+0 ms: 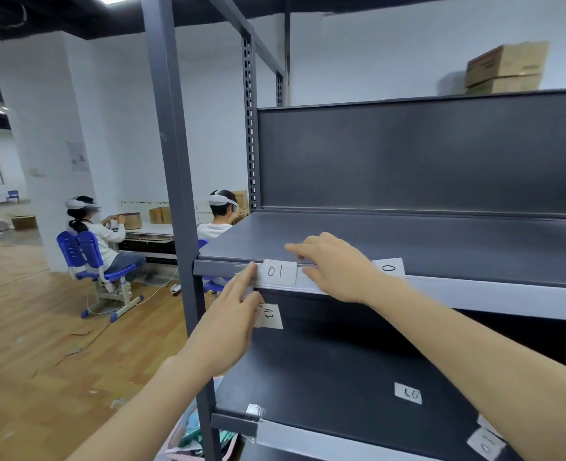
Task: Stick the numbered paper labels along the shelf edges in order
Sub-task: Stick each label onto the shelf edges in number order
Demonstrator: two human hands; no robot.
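The label marked 01 (280,271) sits on the front edge (474,296) of the upper shelf, near its left corner by the grey post (178,194). Its long side runs along the edge.

My left hand (231,314) comes up from below. Its straight fingers (248,277) press the left end of the label. The thumb is hidden, so I cannot tell whether that hand grips anything. A second label (270,316) shows just under it, either held or loose.

My right hand (335,267) lies flat across the edge just right of 01, with the forefinger pointing left along the top lip. It holds nothing.

The edge runs left to right, so I judge the next number belongs just right of 01. That is where my right hand already is, and it is the nearer one. A label with a 0 showing (389,268) lies on the shelf top, touching that wrist.

The lower shelf (308,377) carries one loose label (408,393) mid-board and another (486,444) at its front right. A scrap of tape (254,410) sits on its front left corner. Two cardboard boxes (504,68) stand closed on top, so what they hold is unseen.
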